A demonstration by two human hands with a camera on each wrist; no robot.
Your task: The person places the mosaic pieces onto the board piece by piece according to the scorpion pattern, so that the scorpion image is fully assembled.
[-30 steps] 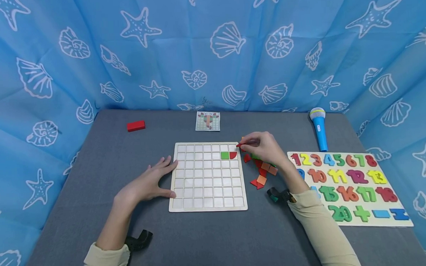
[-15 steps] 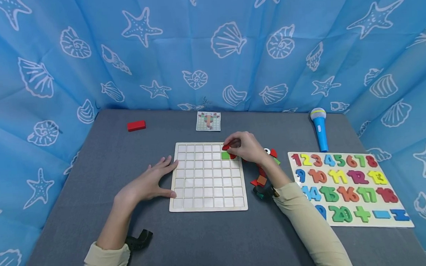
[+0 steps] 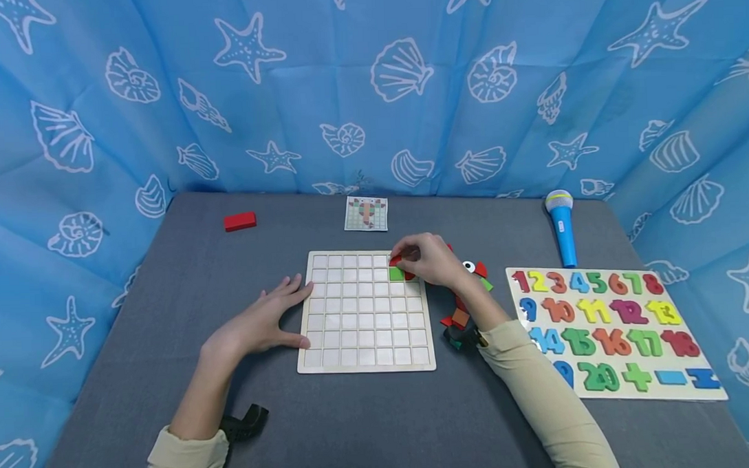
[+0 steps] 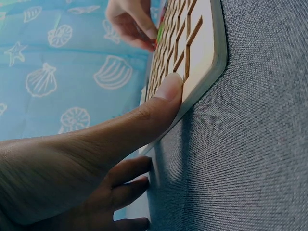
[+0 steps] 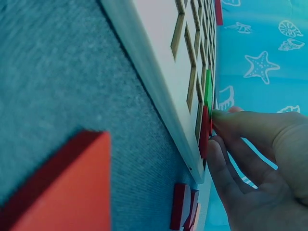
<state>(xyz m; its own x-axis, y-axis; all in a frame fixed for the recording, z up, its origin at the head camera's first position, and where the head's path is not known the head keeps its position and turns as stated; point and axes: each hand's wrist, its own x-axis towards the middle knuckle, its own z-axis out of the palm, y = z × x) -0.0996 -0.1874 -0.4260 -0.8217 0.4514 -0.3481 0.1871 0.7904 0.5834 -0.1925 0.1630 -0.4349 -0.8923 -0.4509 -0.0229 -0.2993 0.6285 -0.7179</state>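
Note:
A pale wooden grid board lies on the grey table. My left hand rests against its left side with fingers spread, and its thumb presses on the rim. Over the board's far right corner, my right hand pinches a small red tile, its outline partly hidden by the fingers. Just below that tile, a green square tile sits in a cell. To the green one's right is a red tile, partly covered by my right hand in the head view.
Loose red, green and orange tiles lie right of the board, partly behind my right forearm. A picture card lies beyond the board. A red block is far left; a blue toy microphone and a number puzzle are right.
My right hand has moved left from beside the loose tiles to the board's far right corner, carrying the red tile, then barely shifts. My left hand stays where it was.

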